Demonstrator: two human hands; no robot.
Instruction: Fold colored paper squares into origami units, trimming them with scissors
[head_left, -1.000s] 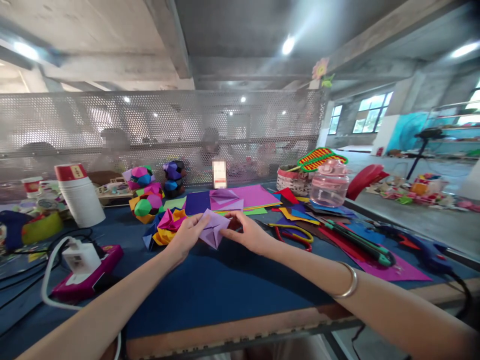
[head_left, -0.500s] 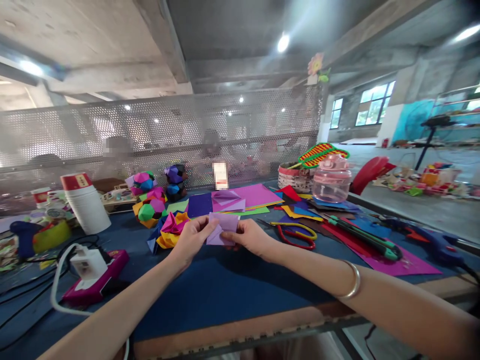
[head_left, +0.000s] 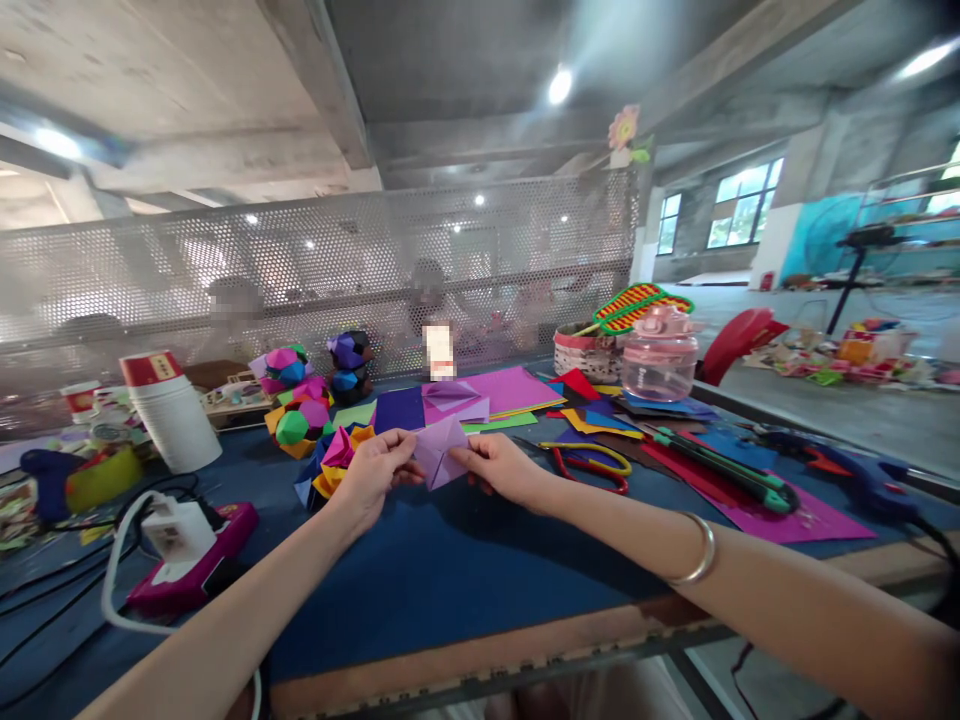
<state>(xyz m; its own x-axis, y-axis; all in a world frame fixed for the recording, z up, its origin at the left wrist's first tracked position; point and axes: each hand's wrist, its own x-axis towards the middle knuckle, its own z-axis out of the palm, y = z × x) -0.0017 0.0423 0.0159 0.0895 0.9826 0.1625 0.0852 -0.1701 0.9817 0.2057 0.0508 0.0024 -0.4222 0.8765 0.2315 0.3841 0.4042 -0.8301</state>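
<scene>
A small light purple paper [head_left: 440,452] with creases is held up over the blue table [head_left: 420,590], pinched between both hands. My left hand [head_left: 379,467] grips its left edge between thumb and fingers. On the right edge, my right hand [head_left: 501,466] pinches it the same way. Just behind lie a folded purple piece [head_left: 452,396] and pink-purple sheets [head_left: 517,388]. Pink and yellow folded paper [head_left: 337,462] stands beside my left hand. Scissors with red and yellow handles [head_left: 592,462] lie right of my right hand.
To the left are stacked paper cups [head_left: 174,420], a magenta power strip [head_left: 191,570] with cables, and colourful paper balls [head_left: 300,420]. On the right are a cutter [head_left: 727,472], a glue gun [head_left: 855,478], a clear jar [head_left: 660,358] and a basket [head_left: 587,355]. Behind stands a perforated screen [head_left: 315,270].
The light purple paper has turned from squared to a corner-down, diamond-like position. Both hands have shifted their grip to its sides. The view has moved slightly.
</scene>
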